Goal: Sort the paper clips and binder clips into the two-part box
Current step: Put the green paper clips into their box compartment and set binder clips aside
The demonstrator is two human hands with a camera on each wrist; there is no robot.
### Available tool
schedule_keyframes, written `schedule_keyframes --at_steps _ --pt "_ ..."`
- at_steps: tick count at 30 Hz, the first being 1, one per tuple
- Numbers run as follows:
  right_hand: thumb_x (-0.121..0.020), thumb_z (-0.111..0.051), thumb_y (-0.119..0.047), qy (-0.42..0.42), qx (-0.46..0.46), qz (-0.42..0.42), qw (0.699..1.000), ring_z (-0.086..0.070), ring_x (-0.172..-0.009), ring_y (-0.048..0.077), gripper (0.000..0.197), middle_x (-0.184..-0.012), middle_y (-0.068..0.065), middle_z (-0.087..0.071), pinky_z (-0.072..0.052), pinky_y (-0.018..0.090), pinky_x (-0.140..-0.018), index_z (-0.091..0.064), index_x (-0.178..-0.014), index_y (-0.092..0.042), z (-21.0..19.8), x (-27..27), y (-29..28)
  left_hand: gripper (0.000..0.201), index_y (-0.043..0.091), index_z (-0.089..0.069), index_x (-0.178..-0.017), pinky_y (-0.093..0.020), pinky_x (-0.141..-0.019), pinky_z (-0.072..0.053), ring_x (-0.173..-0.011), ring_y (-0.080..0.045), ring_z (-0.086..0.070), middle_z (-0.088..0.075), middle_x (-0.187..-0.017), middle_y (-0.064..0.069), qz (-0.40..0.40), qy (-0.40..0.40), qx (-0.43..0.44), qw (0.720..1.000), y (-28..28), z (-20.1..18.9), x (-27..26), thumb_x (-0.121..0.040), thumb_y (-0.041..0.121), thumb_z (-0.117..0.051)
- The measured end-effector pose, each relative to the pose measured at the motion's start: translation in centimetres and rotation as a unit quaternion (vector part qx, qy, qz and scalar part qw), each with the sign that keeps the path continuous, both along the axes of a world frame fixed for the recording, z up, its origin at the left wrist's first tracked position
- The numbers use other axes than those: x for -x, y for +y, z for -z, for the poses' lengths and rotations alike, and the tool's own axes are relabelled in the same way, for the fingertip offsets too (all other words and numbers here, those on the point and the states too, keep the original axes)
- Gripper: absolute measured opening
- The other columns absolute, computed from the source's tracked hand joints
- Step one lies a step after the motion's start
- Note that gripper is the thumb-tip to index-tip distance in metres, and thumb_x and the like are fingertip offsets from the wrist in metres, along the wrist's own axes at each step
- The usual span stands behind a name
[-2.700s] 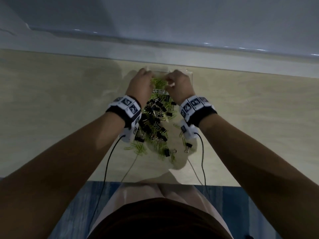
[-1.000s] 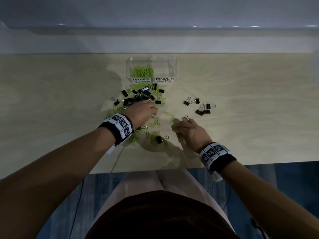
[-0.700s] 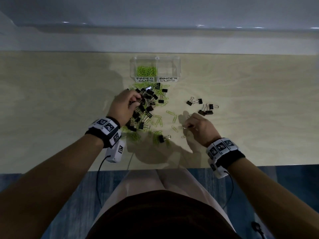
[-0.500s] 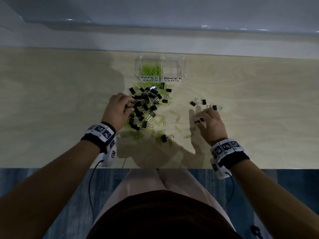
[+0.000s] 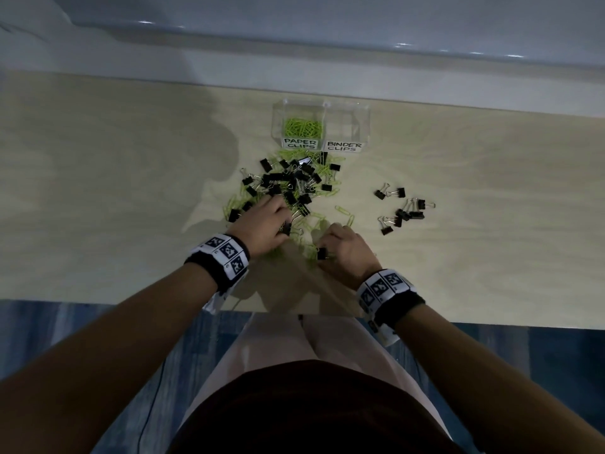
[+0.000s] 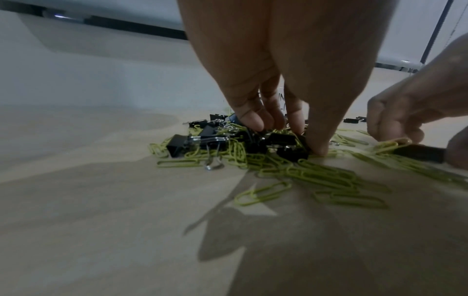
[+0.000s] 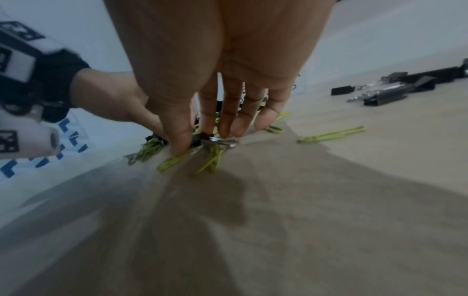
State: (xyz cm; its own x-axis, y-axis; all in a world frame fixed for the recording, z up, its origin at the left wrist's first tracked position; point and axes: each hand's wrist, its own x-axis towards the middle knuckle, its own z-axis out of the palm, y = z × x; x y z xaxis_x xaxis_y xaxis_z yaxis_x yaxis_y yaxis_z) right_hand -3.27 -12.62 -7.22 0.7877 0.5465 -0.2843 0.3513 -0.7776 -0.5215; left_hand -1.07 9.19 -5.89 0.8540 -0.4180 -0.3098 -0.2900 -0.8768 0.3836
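Note:
A clear two-part box [image 5: 363, 126] stands at the far middle of the table. Its left part, labelled PAPER CLIPS, holds green paper clips [image 5: 302, 127]; the part labelled BINDER CLIPS looks bare. In front lies a mixed pile [image 5: 294, 185] of black binder clips and green paper clips. My left hand [image 5: 265, 224] is down on the pile's near edge, thumb and fingertips [image 6: 253, 122] closing round a black binder clip [image 6: 281, 140]. My right hand [image 5: 340, 250] pinches another binder clip [image 5: 322, 253] at the table surface; in the right wrist view its silver handle [image 7: 220, 141] shows under the fingers.
A separate group of several black binder clips [image 5: 402, 208] lies to the right of the pile. Loose green paper clips [image 5: 342, 211] are scattered between the hands and that group. The table's near edge [image 5: 131, 298] runs just behind my wrists, and a wall ledge borders the far side.
My right hand came back left from the separate binder clips to the near side of the pile and took hold of a clip. My left hand slid nearer along the pile.

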Motion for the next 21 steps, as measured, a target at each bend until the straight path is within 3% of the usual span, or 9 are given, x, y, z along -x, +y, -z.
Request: schedule_keyframes --at_steps 4,7,9,13,15,18,21 --pt "-0.076 -0.073 -0.028 0.070 -0.114 0.121 0.984 -0.058 -0.084 0.024 0.023 -0.096 0.006 -0.059 -0.051 0.035 -0.076 -0.066 -0.093 -0.014 -0.6 -0.8 -0.4 0.027 0.017 -0.053 -0.101 -0.027 -0.090 -0.042 -0.102 -0.013 -0.043 -0.047 -0.110 0.001 -0.035 0.021 0.052 0.998 0.4 -0.1 -0.1 -0.082 0.031 -0.065" --pt "-0.078 -0.071 -0.019 0.123 -0.186 0.254 0.941 -0.062 -0.074 0.018 0.006 -0.085 0.005 -0.067 -0.055 0.036 -0.073 -0.066 -0.082 -0.017 -1.3 -1.6 -0.8 0.024 0.018 -0.052 -0.095 -0.022 -0.072 -0.039 -0.086 -0.010 -0.046 -0.049 -0.097 0.005 -0.136 0.012 0.116 0.984 0.8 -0.8 0.0 -0.080 0.028 -0.068" --pt "-0.078 -0.071 -0.010 0.163 -0.210 0.300 0.916 -0.063 -0.071 0.019 0.011 -0.081 0.008 -0.069 -0.056 0.037 -0.075 -0.066 -0.077 -0.020 -1.4 -2.1 -1.2 0.024 0.016 -0.053 -0.097 -0.018 -0.066 -0.037 -0.082 -0.010 -0.048 -0.052 -0.094 0.005 -0.203 0.007 0.147 0.968 1.3 -1.2 -0.1 -0.081 0.025 -0.068" --pt "-0.081 -0.064 -0.001 0.184 -0.225 0.329 0.898 -0.064 -0.068 0.018 0.017 -0.079 0.009 -0.071 -0.056 0.038 -0.071 -0.069 -0.083 -0.017 -1.6 -2.9 -2.1 0.026 0.014 -0.056 -0.106 -0.026 -0.079 -0.046 -0.089 -0.012 -0.053 -0.057 -0.100 0.000 -0.266 -0.016 0.148 0.952 3.4 -1.2 -0.7 -0.083 0.023 -0.065" --pt "-0.084 -0.060 0.001 0.191 -0.222 0.340 0.894 -0.065 -0.063 0.008 0.017 -0.078 0.002 -0.069 -0.053 0.029 -0.064 -0.068 -0.092 -0.011 -1.7 -3.1 -2.7 0.035 0.012 -0.054 -0.116 -0.031 -0.086 -0.045 -0.100 -0.018 -0.051 -0.056 -0.112 -0.007 -0.263 -0.029 0.100 0.959 4.7 -0.7 -0.8 -0.085 0.024 -0.063" --pt "-0.086 -0.062 -0.008 0.143 -0.190 0.327 0.914 -0.064 -0.065 0.012 0.017 -0.077 0.008 -0.069 -0.050 0.022 -0.062 -0.066 -0.098 -0.018 -1.9 -3.4 -4.4 0.040 0.012 -0.052 -0.121 -0.036 -0.089 -0.044 -0.110 -0.025 -0.046 -0.049 -0.119 -0.011 -0.236 -0.068 0.068 0.967 5.7 -0.5 0.0 -0.085 0.026 -0.063" --pt "-0.083 -0.067 -0.020 0.058 -0.114 0.330 0.935 -0.061 -0.066 0.012 0.017 -0.077 0.003 -0.067 -0.045 0.014 -0.063 -0.065 -0.099 -0.014 -1.9 -3.5 -6.6 0.034 0.015 -0.055 -0.117 -0.034 -0.089 -0.044 -0.106 -0.022 -0.047 -0.050 -0.118 -0.008 -0.160 -0.060 0.063 0.983 5.3 -0.5 1.8 -0.087 0.028 -0.062"
